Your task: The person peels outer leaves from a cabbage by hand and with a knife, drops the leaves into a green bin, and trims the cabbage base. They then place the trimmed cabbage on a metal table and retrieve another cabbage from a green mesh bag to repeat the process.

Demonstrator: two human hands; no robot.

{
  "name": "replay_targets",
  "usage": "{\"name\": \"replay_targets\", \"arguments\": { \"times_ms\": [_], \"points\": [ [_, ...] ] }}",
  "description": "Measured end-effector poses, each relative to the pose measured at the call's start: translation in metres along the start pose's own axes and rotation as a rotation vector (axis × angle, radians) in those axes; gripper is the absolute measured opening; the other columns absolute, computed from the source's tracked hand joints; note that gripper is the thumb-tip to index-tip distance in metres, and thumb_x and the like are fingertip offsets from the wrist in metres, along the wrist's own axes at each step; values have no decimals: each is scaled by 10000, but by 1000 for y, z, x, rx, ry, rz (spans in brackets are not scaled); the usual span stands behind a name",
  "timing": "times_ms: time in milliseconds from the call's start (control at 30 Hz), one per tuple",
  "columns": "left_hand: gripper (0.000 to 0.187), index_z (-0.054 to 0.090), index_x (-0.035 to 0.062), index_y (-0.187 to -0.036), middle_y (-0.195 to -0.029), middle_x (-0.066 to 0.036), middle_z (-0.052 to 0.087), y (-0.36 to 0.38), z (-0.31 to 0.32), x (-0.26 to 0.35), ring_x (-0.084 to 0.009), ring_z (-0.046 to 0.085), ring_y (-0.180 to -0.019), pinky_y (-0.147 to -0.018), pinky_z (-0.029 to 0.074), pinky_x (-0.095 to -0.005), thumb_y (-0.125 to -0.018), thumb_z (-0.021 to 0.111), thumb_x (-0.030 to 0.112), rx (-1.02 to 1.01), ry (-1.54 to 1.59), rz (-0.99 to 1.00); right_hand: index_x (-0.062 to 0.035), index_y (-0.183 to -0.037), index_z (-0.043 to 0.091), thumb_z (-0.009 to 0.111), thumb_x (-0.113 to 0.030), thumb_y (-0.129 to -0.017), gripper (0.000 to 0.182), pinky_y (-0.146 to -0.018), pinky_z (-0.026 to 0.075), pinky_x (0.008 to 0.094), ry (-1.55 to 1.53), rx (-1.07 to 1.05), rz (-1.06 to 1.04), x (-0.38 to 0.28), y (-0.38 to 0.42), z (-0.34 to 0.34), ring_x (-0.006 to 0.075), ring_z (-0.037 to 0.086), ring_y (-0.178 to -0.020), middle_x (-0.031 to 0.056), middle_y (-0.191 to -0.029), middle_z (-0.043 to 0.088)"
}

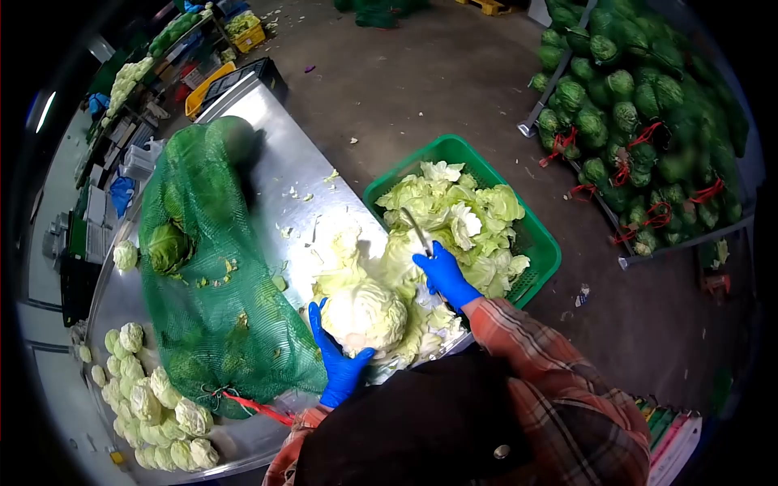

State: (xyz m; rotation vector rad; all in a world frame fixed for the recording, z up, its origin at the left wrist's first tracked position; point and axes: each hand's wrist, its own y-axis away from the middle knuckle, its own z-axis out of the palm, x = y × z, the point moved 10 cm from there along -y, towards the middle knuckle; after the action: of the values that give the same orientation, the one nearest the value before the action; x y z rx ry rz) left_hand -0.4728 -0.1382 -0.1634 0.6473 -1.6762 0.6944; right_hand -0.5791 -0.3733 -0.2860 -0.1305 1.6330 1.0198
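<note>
My left hand (339, 356), in a blue glove, cups the near left side of a pale, trimmed cabbage (369, 314) on the metal table. In my right hand (444, 274), also gloved in blue, is a knife (416, 230) with its narrow blade pointing up and away, above the loose leaves. Cut cabbage leaves (401, 263) lie around the cabbage at the table's edge. Just beyond my right hand stands a green plastic basket (545, 243) heaped with pale leaves (466, 215).
A green mesh sack (243, 316) with cabbages in it covers the table's left part. Several trimmed cabbages (146, 401) are grouped at the near left. Bare metal table (284, 154) shows beyond. A rack of sacked cabbages (640, 105) stands on the floor at right.
</note>
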Motion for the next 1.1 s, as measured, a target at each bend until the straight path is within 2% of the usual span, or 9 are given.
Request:
{"name": "replay_targets", "arguments": {
  "times_ms": [67,200,333,500,567,700,833,967,1100],
  "points": [
    [1159,92,28,-1484,-1481,-156,244,-2,-4,-4,-286,249,-1368,-1139,192,-398,-613,836,201,14,-66,17,-29,-1214,451,639,-277,-868,466,-402,420,274,47,-30,-28,-9,-7,3,141,505,-489,85,-851,551],
    [946,161,34,-1478,-1448,-159,290,-25,-7,-1,-263,320,-1323,-1111,260,-375,-737,747,83,191,76,-116,-137,-1461,296,610,-265,-905,651,-536,492,253,382,88,-625,-64,9,2,149,582,-681,101,-1228,554],
    [680,376,-22,-1293,-1197,-153,485,-34,-38,-89,-221,504,-1080,-903,437,-334,-798,761,242,434,166,-462,-206,-1443,353,556,-226,-951,533,-504,478,246,77,-196,-370,-79,77,30,89,537,-605,78,-1097,583],
    [462,458,51,-1022,-860,-50,527,-14,-15,-37,-115,534,-679,-620,465,-242,-754,805,197,32,116,-590,-232,-1456,340,551,-347,-952,559,-447,447,227,65,-426,-116,-44,68,48,67,479,-460,-2,-666,519],
    [390,502,38,-969,-811,-31,559,-43,-52,-44,-96,545,-654,-607,463,-227,-755,802,167,-139,-393,-462,-235,-1455,340,545,-371,-951,562,-441,452,232,163,-466,-118,-48,67,46,72,487,-451,1,-654,512],
    [614,453,24,-1327,-1324,-141,488,-104,-20,47,-228,427,-1252,-1058,319,-343,-808,734,195,-119,-104,126,-229,-1443,364,555,-418,-934,576,-401,436,244,77,-326,-111,-40,65,55,89,491,-432,2,-639,495],
    [820,284,27,-1441,-1441,-150,354,-86,19,-13,-245,338,-1325,-1114,247,-360,-790,753,196,-156,166,-207,-194,-1415,418,525,-416,-951,526,-391,406,234,-101,-320,-148,-52,57,66,75,469,-431,9,-762,573],
    [920,208,-24,-1449,-1495,-211,228,-53,15,51,-328,208,-1401,-1144,170,-403,-749,772,170,-121,-286,136,-185,-1399,451,486,-447,-958,514,-406,349,182,-78,-440,-226,-91,65,68,30,397,-465,-13,-852,600],
    [1033,212,-34,-1442,-1457,-260,275,-44,7,65,-382,293,-1350,-1112,249,-433,-678,827,288,-62,-497,184,-162,-1405,444,462,-470,-963,539,-449,369,179,10,-585,-291,-79,42,80,30,400,-507,-27,-837,567]
  ]
}}
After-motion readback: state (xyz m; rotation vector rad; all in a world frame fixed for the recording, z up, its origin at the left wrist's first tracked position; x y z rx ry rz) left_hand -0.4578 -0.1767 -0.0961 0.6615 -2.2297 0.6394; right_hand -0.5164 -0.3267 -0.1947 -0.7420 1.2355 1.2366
